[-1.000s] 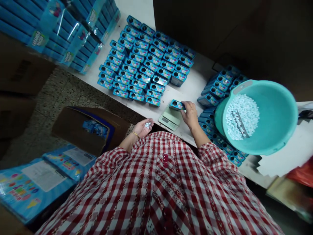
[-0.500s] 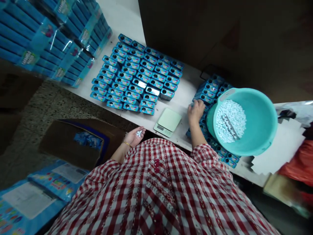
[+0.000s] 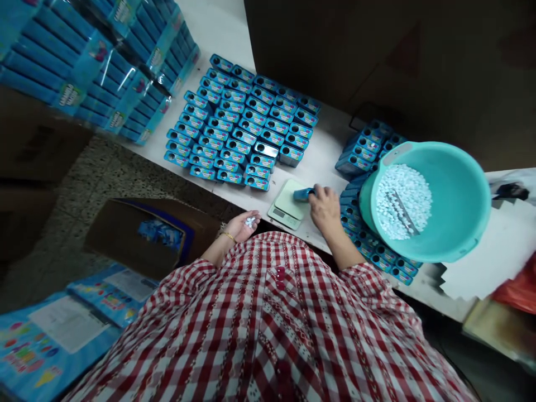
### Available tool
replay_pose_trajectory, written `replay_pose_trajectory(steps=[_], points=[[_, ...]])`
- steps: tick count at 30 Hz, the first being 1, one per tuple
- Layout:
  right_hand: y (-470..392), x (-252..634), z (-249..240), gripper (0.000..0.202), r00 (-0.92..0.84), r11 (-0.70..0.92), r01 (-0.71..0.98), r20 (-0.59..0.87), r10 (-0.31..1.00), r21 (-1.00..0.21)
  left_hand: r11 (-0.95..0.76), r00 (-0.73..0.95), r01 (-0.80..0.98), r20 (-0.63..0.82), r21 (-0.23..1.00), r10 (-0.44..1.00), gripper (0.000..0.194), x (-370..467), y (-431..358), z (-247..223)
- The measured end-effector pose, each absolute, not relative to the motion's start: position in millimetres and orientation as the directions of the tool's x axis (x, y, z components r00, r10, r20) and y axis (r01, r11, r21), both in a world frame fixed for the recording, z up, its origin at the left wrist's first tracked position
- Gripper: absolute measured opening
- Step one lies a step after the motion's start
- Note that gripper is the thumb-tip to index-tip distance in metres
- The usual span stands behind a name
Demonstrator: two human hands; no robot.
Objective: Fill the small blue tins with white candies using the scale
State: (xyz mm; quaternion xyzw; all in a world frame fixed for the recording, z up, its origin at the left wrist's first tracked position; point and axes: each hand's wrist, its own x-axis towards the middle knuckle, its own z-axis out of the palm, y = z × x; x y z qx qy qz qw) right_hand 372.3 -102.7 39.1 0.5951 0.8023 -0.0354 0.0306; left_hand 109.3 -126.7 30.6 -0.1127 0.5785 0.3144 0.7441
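Observation:
My right hand (image 3: 326,209) grips a small blue tin (image 3: 302,194) by one end, at the right side of a pale kitchen scale (image 3: 286,207). I cannot tell whether the tin rests on the scale. My left hand (image 3: 239,229), palm up and fingers curled into a cup, holds a few small white candies (image 3: 250,221) near the table edge. Beyond the scale stand rows of blue tins (image 3: 238,146) with round dark openings on top. More blue tins (image 3: 355,162) stand to the right, partly hidden by a turquoise tub (image 3: 458,192).
White candies (image 3: 402,195) fill part of the tub, with a flat strip lying on them. Wrapped blue packs (image 3: 84,72) are stacked at the back left. Below the table edge sits an open carton (image 3: 121,234). A dark panel (image 3: 355,50) rises behind the table.
My right hand has moved left from the right-hand tins to the scale, bringing a blue tin with it. My left hand still cups the candies. The view has shifted slightly.

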Motion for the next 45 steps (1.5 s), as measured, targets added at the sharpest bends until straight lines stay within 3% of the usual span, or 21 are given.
replay_pose_trajectory(steps=[3, 7, 11, 15, 23, 35, 41, 45], points=[[-111.8, 341.1, 42.2, 0.026, -0.397, 0.397, 0.917, -0.176, 0.901, -0.039, 0.774, 0.150, -0.599, -0.922, 0.203, 0.358, 0.024, 112.6, -128.0, 30.2], [-117.4, 336.3, 43.8, 0.022, -0.392, 0.378, 0.920, -0.191, 0.900, -0.106, 0.770, 0.153, -0.604, -0.919, 0.204, 0.364, 0.023, 114.5, -129.7, 31.1], [-126.6, 371.7, 48.2, 0.033, -0.223, 0.212, 0.965, -0.058, 0.973, -0.156, 0.761, 0.133, -0.620, -0.930, 0.192, 0.343, 0.021, 112.4, -131.8, 31.1], [-133.9, 406.0, 44.1, 0.029, -0.050, 0.059, 0.971, 0.043, 0.998, -0.232, 0.740, 0.107, -0.641, -0.932, 0.201, 0.346, 0.020, 109.6, -131.2, 31.3], [-139.6, 413.6, 34.7, 0.027, 0.063, -0.015, 0.939, 0.128, 0.990, -0.342, 0.695, 0.089, -0.686, -0.924, 0.215, 0.373, 0.015, 109.1, -128.9, 32.5], [-138.2, 406.8, 31.0, 0.033, -0.032, 0.026, 0.920, -0.008, 0.999, -0.390, 0.712, 0.104, -0.648, -0.894, 0.271, 0.435, 0.041, 109.1, -133.8, 27.0], [-133.3, 394.6, 18.2, 0.047, -0.190, 0.119, 0.865, -0.097, 0.977, -0.487, 0.706, 0.087, -0.652, -0.898, 0.276, 0.431, 0.031, 110.0, -132.6, 26.3], [-125.6, 386.1, 12.2, 0.040, -0.280, 0.177, 0.833, -0.123, 0.952, -0.524, 0.692, 0.084, -0.669, -0.897, 0.271, 0.433, 0.032, 108.2, -130.8, 27.0]])
